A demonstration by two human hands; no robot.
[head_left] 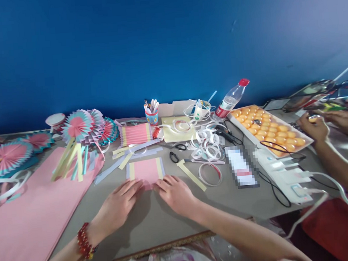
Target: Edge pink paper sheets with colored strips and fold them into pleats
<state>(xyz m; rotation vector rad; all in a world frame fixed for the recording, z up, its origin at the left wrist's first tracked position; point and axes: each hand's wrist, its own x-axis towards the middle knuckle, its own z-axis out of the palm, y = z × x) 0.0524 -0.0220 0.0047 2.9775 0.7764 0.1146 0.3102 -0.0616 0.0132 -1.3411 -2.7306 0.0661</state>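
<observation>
A small pink paper sheet [146, 169] with yellow and lilac strips along its sides lies flat on the table in front of me. My left hand [121, 201], with a red bead bracelet [85, 241] on the wrist, has its fingers closed on the sheet's near left edge. Across from it, my right hand [175, 190] pinches the near right edge; both thumbs are mostly hidden. Just behind lies a pleated pink paper [135, 134] with yellow stripes. Loose lilac strips [112, 167] and a yellow strip [192, 177] surround the sheet. Black-handled scissors [174, 156] rest beyond my right hand.
Large pink sheets [33, 222] and folded paper rosettes [79, 126] occupy the left. Curled white ribbons [208, 144], a tape roll [210, 173], a tilted bottle [230, 100], a phone [242, 167], a power strip [286, 176] and a tray of orange balls [229, 111] fill the right, near another person's hands [315, 129].
</observation>
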